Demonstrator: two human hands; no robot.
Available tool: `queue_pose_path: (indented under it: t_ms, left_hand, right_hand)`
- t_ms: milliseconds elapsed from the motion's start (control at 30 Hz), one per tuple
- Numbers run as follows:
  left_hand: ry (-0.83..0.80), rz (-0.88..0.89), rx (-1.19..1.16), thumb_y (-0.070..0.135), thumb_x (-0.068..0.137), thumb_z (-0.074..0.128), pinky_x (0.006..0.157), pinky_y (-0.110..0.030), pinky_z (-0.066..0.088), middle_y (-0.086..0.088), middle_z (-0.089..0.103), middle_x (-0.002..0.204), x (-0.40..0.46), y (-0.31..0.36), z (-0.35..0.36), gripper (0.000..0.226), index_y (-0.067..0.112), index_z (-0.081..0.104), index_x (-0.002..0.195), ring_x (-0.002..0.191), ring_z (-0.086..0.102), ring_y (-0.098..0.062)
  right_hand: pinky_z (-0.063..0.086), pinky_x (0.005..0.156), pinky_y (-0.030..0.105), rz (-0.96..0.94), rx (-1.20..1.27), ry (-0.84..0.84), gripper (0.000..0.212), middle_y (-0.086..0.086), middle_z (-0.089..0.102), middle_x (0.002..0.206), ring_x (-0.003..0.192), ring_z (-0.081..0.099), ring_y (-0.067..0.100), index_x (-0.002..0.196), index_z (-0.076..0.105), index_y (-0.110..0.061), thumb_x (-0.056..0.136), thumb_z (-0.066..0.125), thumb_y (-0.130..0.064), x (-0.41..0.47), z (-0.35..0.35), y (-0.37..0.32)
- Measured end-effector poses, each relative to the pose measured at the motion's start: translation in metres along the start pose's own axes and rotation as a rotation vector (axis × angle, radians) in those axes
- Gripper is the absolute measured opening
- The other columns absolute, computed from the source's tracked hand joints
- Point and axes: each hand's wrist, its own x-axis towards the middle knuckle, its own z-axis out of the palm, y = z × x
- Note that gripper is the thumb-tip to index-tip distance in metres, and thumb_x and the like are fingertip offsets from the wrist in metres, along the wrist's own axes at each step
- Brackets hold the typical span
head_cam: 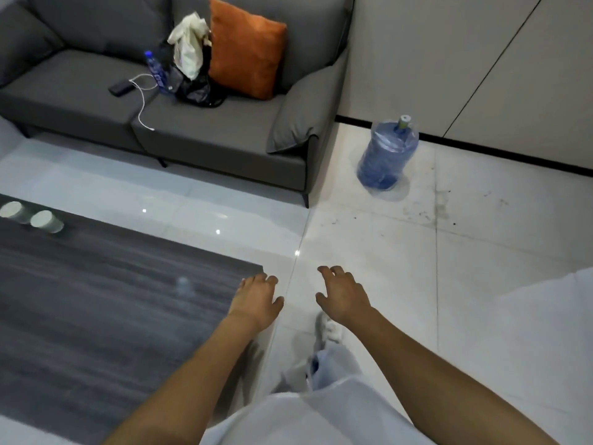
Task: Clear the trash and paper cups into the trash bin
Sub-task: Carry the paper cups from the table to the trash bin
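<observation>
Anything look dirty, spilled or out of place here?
Yes. Dark specks and smudges mark the floor right of the water jug. Two paper cups sit at the table's far left edge. No bin is visible.

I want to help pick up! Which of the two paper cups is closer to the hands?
The right cup. It stands on the dark table beside the other cup, which is by the picture's left edge, farther from both hands.
</observation>
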Motion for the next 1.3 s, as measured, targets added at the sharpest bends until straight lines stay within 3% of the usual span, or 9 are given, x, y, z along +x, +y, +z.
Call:
queue_pose_path:
  t_ms: [267,533,900,1033,1300]
  left_hand:
    - [0.076,-0.102,-0.074,0.037,0.095,0.046,0.110,-0.033,0.031,-0.005,0.045,0.140,0.169,0.018,-0.072,0.048,0.016,0.042,0.139,0.129,0.041,-0.023]
    - [0.100,-0.285,-0.165,0.039,0.096,0.045,0.111,-0.033,0.031,-0.005,0.045,0.141,0.265,-0.003,-0.141,0.050,0.016,0.042,0.140,0.129,0.042,-0.023]
    - [0.185,-0.566,-0.319,0.040,0.096,0.046,0.112,-0.034,0.030,-0.006,0.044,0.143,0.358,-0.138,-0.219,0.050,0.017,0.041,0.140,0.130,0.040,-0.024]
    - [0.251,-0.629,-0.351,0.039,0.095,0.046,0.109,-0.035,0.033,-0.006,0.046,0.141,0.377,-0.186,-0.252,0.050,0.016,0.042,0.139,0.128,0.042,-0.025]
    - [0.307,-0.873,-0.489,0.040,0.095,0.047,0.109,-0.035,0.033,-0.005,0.045,0.141,0.382,-0.286,-0.290,0.050,0.018,0.043,0.139,0.128,0.042,-0.025]
  right_hand:
    - [0.041,0.094,0.040,-0.101,-0.076,-0.037,0.055,0.009,0.037,0.143,0.123,0.041,0.031,0.145,0.028,-0.020,0.095,0.048,-0.031,0.178,-0.100,0.018]
    - [0.042,0.095,0.041,-0.317,-0.197,-0.106,0.054,0.008,0.041,0.141,0.123,0.042,0.031,0.144,0.030,-0.019,0.095,0.049,-0.032,0.325,-0.183,-0.026]
    - [0.043,0.099,0.044,-0.560,-0.367,-0.209,0.055,0.009,0.040,0.143,0.127,0.042,0.031,0.144,0.030,-0.021,0.095,0.050,-0.035,0.500,-0.214,-0.179]
    - [0.043,0.100,0.044,-0.636,-0.403,-0.186,0.056,0.008,0.040,0.144,0.128,0.043,0.030,0.144,0.030,-0.022,0.095,0.052,-0.036,0.545,-0.224,-0.241]
    - [0.041,0.100,0.043,-0.862,-0.522,-0.296,0.057,0.008,0.038,0.146,0.128,0.042,0.031,0.146,0.027,-0.022,0.095,0.051,-0.034,0.606,-0.223,-0.377]
